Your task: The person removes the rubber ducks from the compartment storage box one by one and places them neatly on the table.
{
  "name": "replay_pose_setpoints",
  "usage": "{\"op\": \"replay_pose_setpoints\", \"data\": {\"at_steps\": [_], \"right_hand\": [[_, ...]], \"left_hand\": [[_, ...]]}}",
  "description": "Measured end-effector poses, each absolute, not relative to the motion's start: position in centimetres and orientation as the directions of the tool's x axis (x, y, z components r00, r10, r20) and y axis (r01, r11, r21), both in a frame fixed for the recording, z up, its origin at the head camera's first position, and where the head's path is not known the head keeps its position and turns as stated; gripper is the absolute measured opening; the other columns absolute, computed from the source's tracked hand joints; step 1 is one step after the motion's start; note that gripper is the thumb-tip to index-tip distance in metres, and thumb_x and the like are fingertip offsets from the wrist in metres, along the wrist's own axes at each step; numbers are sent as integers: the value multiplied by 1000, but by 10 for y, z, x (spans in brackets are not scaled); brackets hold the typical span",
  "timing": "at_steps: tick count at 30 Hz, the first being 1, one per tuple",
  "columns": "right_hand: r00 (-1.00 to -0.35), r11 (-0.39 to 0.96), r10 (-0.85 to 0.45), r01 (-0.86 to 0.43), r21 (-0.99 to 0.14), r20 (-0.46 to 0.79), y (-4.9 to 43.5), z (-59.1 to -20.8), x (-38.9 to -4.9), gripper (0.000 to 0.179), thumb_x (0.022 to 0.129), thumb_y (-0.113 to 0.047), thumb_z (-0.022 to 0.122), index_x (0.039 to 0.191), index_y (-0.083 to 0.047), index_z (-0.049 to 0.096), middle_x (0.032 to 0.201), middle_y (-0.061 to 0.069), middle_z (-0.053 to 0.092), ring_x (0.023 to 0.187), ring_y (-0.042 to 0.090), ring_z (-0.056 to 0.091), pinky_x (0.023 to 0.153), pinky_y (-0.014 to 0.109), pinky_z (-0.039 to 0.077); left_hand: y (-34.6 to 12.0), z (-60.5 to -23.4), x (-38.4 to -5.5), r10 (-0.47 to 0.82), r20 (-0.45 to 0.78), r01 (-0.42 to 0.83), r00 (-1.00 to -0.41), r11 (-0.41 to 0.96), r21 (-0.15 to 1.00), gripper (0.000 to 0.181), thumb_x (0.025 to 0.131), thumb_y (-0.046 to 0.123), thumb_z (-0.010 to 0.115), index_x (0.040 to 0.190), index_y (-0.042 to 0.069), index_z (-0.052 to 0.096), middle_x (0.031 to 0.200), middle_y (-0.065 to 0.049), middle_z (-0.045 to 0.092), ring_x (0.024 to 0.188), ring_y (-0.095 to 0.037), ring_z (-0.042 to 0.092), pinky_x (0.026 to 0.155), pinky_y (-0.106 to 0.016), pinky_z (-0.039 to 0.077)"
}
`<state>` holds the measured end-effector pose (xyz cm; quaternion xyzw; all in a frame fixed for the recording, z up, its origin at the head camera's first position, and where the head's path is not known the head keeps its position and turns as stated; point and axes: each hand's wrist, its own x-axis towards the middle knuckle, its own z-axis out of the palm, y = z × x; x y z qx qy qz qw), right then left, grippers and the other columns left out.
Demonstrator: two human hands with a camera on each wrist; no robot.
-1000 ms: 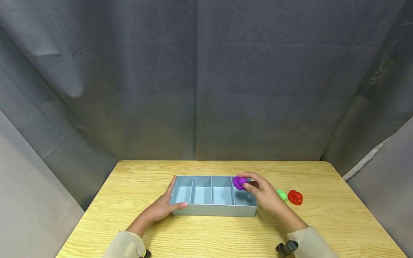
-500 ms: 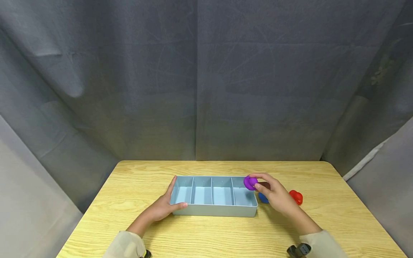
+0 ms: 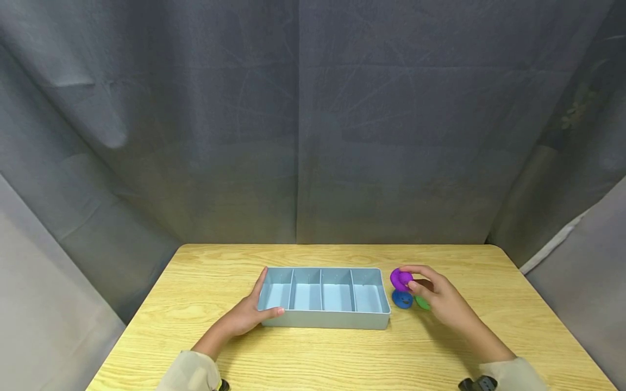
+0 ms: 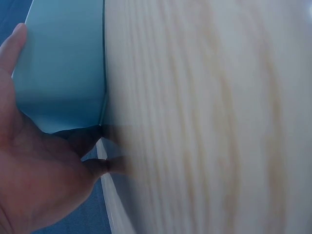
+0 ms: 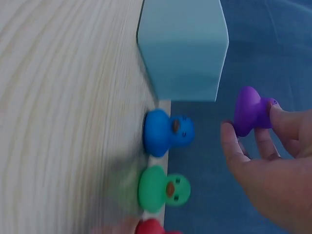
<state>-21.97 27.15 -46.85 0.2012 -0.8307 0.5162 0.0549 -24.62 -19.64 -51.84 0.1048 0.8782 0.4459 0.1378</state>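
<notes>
My right hand (image 3: 442, 297) pinches a purple rubber duck (image 3: 401, 279) between thumb and fingers, just off the box's right end. In the right wrist view the purple duck (image 5: 251, 112) hangs above the table. Below it on the table sit a blue rubber duck (image 3: 402, 300) and a green one (image 3: 423, 303), partly hidden by my hand. A red duck (image 5: 151, 227) shows at the bottom edge of the right wrist view. My left hand (image 3: 246, 313) grips the left end of a pale blue divided box (image 3: 325, 319), thumb on its front wall. Its compartments hold nothing.
The wooden table (image 3: 313, 358) has its far edge against a grey curtain (image 3: 313, 136). Lighter cloth panels (image 3: 44, 282) hang at the sides. The box stands mid-table, with the ducks beside its right end.
My right hand has carried the purple duck rightward, from over the box's rightmost compartment to beyond its right end. The blue duck has come into view. My left hand keeps its place on the box.
</notes>
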Motion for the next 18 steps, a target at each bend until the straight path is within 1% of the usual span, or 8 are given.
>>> {"op": "replay_pose_setpoints", "data": {"at_steps": [3,5,10,12,18], "right_hand": [[-909,393,-277,-402,-827,310,282,-471,-218,33,106,-5,55,139,2,58,136,27,59,105,7,69,82,22,58],[-916,405,-265,-389,-827,302,290,-472,-216,33,106,-6,55,139,2,58,133,26,60,98,6,69,76,22,58],[-927,470,-238,-370,-801,289,311,-476,-211,34,107,-9,56,139,0,58,131,23,60,94,4,67,69,24,56],[-925,491,-234,-377,-785,298,318,-477,-210,34,106,-8,57,139,1,58,133,22,60,101,0,66,75,22,58],[-926,531,-215,-378,-758,311,340,-482,-208,33,105,-7,59,137,0,60,133,10,63,112,-11,57,82,15,55]], "left_hand": [[-196,-519,-247,306,-142,67,-941,581,811,117,87,55,78,164,44,-10,172,-17,9,146,-55,33,113,-72,31],[-196,-519,-247,306,-144,64,-941,580,812,117,87,55,78,163,44,-10,172,-18,9,146,-55,33,114,-71,31],[-196,-517,-246,311,-143,65,-939,572,818,117,87,54,79,164,43,-9,172,-19,10,146,-55,33,114,-71,31],[-196,-517,-246,312,-143,65,-939,572,818,117,88,54,79,164,43,-9,172,-18,9,146,-55,33,114,-71,31],[-196,-516,-246,312,-143,67,-939,575,816,117,87,54,79,164,42,-8,171,-19,11,145,-55,34,114,-71,32]]}}
